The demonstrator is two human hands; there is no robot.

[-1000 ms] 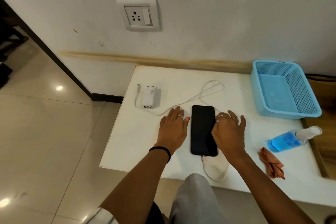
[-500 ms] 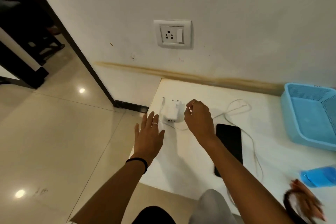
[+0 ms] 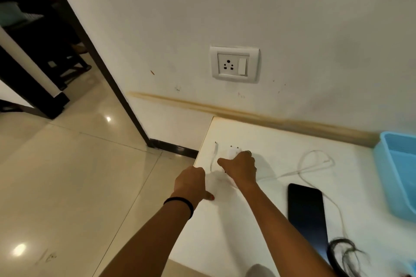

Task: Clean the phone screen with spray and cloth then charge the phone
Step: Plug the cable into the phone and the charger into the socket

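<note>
Since half a second ago, both my hands have shifted: my right hand (image 3: 239, 167) has come down over the white charger adapter (image 3: 233, 152) at the far left of the white table (image 3: 258, 209), and my fingers curl round it, covering most of it so only its far end with the pins shows. My left hand (image 3: 190, 181), which was spread flat, now has its fingers curled under at the table's left edge, thumb pointing right; it holds nothing that I can see. The white cable (image 3: 315, 164) trails right from the adapter, loops, and runs down the right side of the black phone (image 3: 307, 216), which lies screen-up on the table, well right of my hands. A blue basket (image 3: 382, 164) sits at the far right. On the wall above the table is the socket (image 3: 234, 64), nothing plugged into it.
</note>
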